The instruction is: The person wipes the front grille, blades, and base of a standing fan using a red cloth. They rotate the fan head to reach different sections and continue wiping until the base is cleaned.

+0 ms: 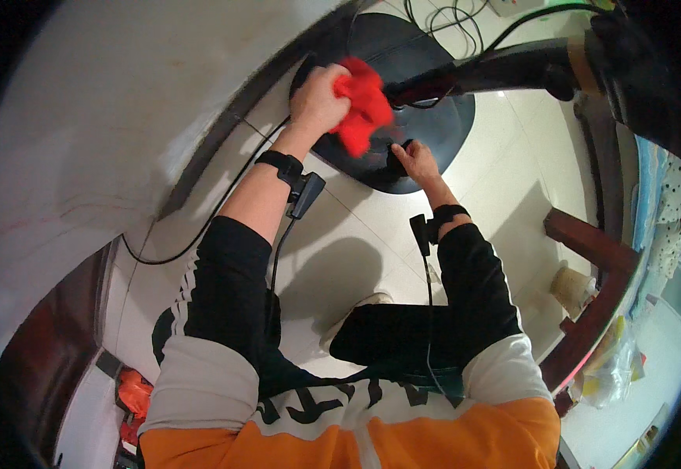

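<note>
A black floor-stand base (434,135) rests on the tiles in front of me, with a thick black pole (510,64) rising from it to the right. My left hand (320,99) grips a bright red cloth (366,111), blurred by motion, over the base's left half. Around a small black part (397,161) near the base's close edge, my right hand (419,161) has its fingers curled; the part's exact kind is unclear. Both wrists wear black straps with cabled devices.
A white wall (82,129) with dark skirting runs along the left. Loose black cables (457,26) lie beyond the base, and another cable (223,205) curves along the wall. To the right stand a dark red wooden frame (595,246) and a beige basket-like container (572,290).
</note>
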A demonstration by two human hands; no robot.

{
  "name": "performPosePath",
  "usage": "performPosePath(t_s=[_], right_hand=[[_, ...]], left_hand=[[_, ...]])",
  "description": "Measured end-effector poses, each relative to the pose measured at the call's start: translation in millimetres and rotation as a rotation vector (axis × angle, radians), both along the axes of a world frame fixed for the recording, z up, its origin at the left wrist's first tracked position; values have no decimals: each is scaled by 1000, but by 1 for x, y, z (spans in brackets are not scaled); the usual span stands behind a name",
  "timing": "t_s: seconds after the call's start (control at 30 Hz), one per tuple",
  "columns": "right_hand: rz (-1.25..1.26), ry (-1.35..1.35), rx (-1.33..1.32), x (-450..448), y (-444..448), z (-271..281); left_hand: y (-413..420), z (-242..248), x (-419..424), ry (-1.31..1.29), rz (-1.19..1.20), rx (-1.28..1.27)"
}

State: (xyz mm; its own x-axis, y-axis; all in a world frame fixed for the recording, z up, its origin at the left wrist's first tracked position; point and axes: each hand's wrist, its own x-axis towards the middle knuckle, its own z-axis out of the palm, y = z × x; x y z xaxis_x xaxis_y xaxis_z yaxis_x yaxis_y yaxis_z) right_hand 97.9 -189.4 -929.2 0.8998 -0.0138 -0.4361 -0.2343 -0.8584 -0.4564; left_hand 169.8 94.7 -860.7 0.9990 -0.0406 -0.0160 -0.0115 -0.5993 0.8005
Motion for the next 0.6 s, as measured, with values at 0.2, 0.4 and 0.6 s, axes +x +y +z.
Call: performPosePath(t_s=[0.2, 0.4, 0.6], right_hand=[[-3, 58, -7, 0, 0, -1], [19, 7, -39, -1, -9, -25], [-114, 77, 173, -1, -10, -11]], left_hand=[[-20, -10, -45, 76, -249, 390], [-51, -23, -94, 245, -599, 290], [-28, -28, -76, 10, -383, 323]])
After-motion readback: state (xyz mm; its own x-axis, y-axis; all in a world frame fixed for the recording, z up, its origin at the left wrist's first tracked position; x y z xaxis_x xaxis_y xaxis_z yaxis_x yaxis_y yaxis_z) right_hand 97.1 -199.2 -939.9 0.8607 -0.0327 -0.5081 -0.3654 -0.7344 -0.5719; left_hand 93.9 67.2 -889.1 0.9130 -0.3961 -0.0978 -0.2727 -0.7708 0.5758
